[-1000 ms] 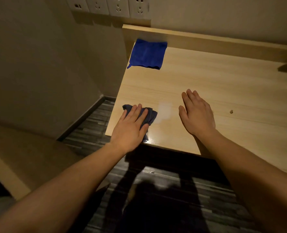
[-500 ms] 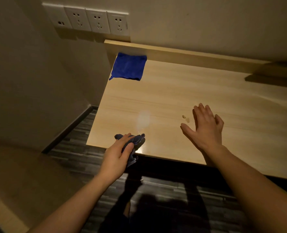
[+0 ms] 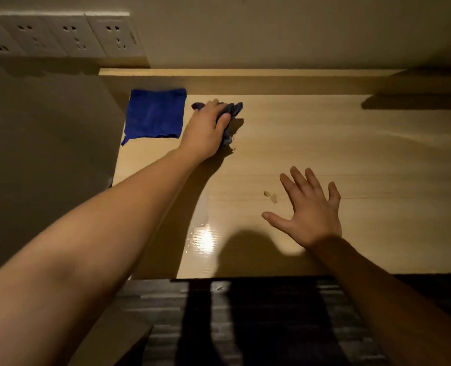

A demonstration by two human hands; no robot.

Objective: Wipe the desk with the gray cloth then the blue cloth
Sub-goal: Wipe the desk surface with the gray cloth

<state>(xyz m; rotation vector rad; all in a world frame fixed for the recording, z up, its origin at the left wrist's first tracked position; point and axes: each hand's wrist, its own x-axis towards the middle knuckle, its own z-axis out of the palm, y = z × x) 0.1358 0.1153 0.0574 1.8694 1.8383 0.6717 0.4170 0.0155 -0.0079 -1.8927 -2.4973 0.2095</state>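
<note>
My left hand [image 3: 207, 128] is stretched out to the far left part of the light wooden desk [image 3: 351, 159] and presses the bunched gray cloth [image 3: 233, 109] onto the top. Most of that cloth is hidden under my palm and fingers. The blue cloth [image 3: 154, 113] lies flat in the back left corner, just left of my left hand. My right hand [image 3: 309, 210] rests flat on the desk nearer the front, fingers spread, holding nothing. Two small crumbs [image 3: 270, 196] lie just left of its fingers.
A raised wooden back edge [image 3: 245, 83] runs along the wall behind the desk. Wall sockets [image 3: 68, 35] sit at the upper left. A bright glare patch [image 3: 206, 237] shows near the front edge. Dark striped floor [image 3: 258, 326] lies below the desk's front.
My left hand has carried the gray cloth from the front left edge of the desk to the back, beside the blue cloth. My right hand has stayed about where it was, fingers spread wider.
</note>
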